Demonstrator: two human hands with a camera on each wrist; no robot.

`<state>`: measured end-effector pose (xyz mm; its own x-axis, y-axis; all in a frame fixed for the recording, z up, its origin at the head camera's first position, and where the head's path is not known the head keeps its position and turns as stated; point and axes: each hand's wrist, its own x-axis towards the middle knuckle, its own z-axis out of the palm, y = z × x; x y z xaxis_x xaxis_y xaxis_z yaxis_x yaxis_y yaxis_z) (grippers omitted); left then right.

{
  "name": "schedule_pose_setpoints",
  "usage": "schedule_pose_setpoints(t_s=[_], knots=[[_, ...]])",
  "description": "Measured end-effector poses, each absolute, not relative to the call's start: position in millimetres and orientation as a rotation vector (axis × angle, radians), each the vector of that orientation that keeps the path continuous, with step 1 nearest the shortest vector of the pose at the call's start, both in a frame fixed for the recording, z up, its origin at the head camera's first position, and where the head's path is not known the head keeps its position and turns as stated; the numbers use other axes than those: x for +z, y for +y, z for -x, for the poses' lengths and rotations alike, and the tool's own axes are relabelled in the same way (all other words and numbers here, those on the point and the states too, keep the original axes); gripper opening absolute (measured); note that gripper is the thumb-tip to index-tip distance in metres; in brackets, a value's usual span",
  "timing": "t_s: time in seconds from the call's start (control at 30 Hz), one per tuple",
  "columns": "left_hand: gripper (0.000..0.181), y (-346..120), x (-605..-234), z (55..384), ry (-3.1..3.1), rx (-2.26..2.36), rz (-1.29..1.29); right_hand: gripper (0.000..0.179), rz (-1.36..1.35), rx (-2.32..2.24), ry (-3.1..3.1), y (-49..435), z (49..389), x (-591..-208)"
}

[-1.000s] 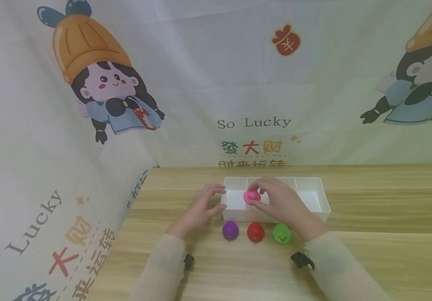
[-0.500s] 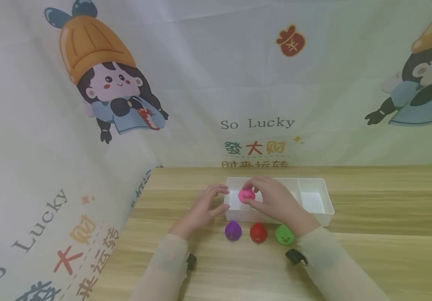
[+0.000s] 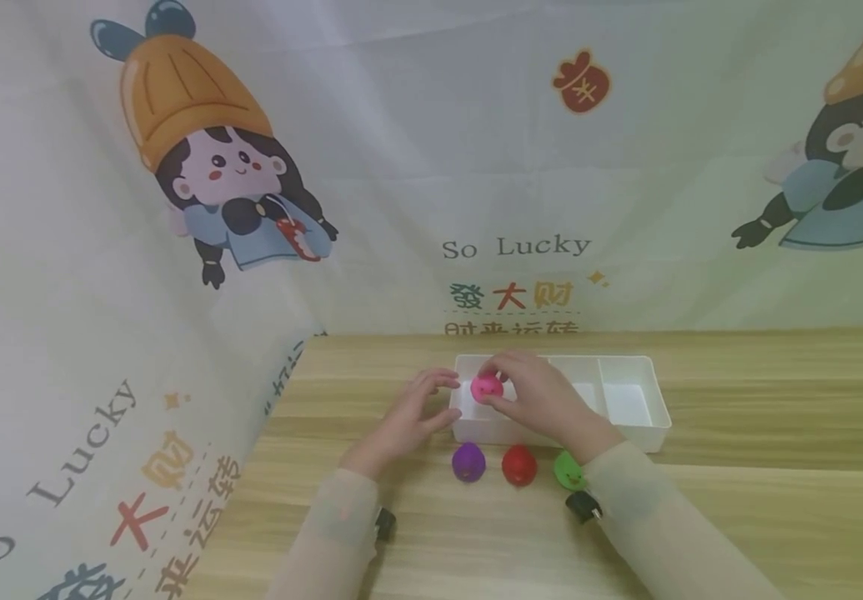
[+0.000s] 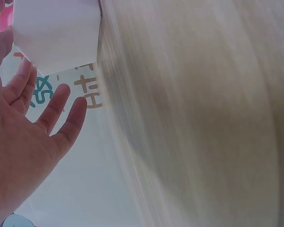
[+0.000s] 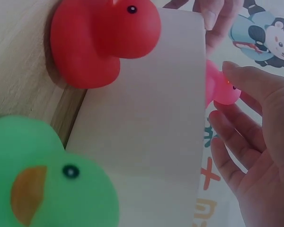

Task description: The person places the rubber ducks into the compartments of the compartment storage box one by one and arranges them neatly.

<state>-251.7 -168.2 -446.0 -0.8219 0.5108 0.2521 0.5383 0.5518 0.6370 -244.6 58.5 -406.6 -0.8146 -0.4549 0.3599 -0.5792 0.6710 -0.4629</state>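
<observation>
pink duck [image 3: 487, 389] pinched in right hand [image 3: 539, 400] fingers, left hand [image 3: 407, 418] fingers kinda splayed, at white tray [image 3: 629, 406] 9 o'clock end

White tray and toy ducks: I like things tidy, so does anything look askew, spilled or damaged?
Nothing stands out: the purple duck, red duck and green duck line up beside the intact-looking white tray, and the right hand holds the pink duck. No spill shows.

Wood-grain table [image 3: 769, 400]: white divided box [image 3: 487, 432], alongside it in row purple toy [image 3: 469, 462], red duck [image 3: 519, 465], green duck [image 3: 568, 470]
</observation>
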Motion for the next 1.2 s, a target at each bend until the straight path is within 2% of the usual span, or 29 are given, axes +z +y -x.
schedule_pose_setpoints(t_s=[0.5,0.8,1.2], knots=[[0.038,-167.8,-445.7,250.5,-2.728,-1.150,0.925,0.025,-0.876,0.732,-2.708,46.0,254.5,-413.9],[0.039,-168.1,-445.5,251.0,-2.751,-1.133,0.919,0.022,-0.910,0.816,-2.746,40.4,264.3,-422.2],[0.038,-168.3,-448.3,250.6,-2.731,-1.185,0.918,0.021,-0.858,0.665,-2.817,33.9,268.3,-425.6]])
